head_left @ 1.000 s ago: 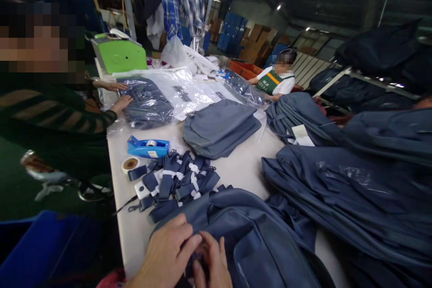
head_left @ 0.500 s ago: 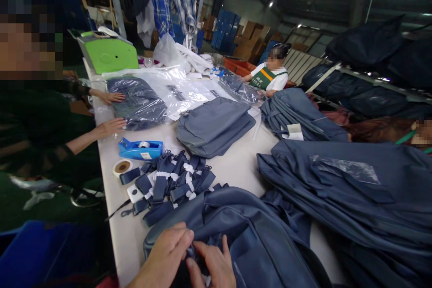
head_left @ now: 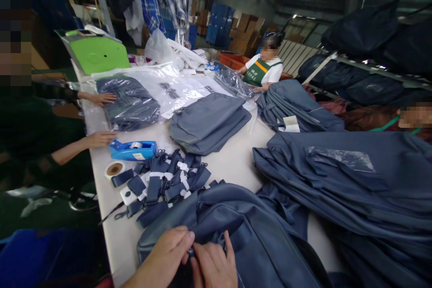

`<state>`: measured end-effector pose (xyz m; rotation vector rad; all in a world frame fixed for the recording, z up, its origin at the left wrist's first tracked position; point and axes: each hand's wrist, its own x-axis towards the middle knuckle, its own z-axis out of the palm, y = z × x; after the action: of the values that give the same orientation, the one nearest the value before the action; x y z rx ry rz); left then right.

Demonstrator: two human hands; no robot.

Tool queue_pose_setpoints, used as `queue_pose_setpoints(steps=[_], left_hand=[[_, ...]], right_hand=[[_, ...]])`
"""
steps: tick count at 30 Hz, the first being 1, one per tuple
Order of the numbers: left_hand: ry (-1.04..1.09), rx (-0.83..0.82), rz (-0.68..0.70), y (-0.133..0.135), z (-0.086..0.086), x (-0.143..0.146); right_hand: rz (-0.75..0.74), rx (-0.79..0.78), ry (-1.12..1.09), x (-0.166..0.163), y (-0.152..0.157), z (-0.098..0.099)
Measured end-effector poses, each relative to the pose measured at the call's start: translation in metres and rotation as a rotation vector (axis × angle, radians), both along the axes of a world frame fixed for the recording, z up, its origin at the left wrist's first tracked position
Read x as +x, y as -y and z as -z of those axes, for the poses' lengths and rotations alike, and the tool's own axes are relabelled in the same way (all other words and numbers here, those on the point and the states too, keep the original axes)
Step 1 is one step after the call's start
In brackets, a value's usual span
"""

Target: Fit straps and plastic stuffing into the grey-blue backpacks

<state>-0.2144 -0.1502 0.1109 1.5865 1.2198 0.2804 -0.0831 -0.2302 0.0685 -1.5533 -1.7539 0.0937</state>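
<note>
Navy-blue fabric fills the near edge of the view: a dark blue backpack lies on the white surface, and both of the person's hands sit on its near corner. The left hand is curled, thumb and forefinger pinched on a small part of the backpack, too hidden to name. The right hand is touching it on the right, fingers bent and closed around the same spot.

Against a second ago the hands have hardly shifted on the bag; they stay pressed together at the same corner, while the whole scene sits a little lower and further left, so the head has turned, not the work. In my judgement the fine handling of that corner is still under way.

Just beyond the left hand lies a heap of blue strap pieces, and beyond that a blue tape dispenser with a tape roll beside it. A co-worker's hand has drawn back from the bagged backpack and now rests near the dispenser. Further off lies a grey backpack; to the right of the right hand is a stack of blue bags.
</note>
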Motion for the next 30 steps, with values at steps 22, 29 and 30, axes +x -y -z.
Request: queue_pose_setpoints(steps=[22, 29, 30], left_hand=[[-0.57, 0.458, 0.26, -0.054, 0.044, 0.056], [-0.415, 0.402, 0.147, -0.051, 0.066, 0.044], [-0.402, 0.393, 0.134, -0.051, 0.068, 0.043]], right_hand=[[-0.132, -0.143, 0.029, 0.054, -0.022, -0.003], [-0.057, -0.675, -0.129, 0.06, -0.083, -0.028], [-0.069, -0.74, -0.059, 0.059, -0.091, -0.03]])
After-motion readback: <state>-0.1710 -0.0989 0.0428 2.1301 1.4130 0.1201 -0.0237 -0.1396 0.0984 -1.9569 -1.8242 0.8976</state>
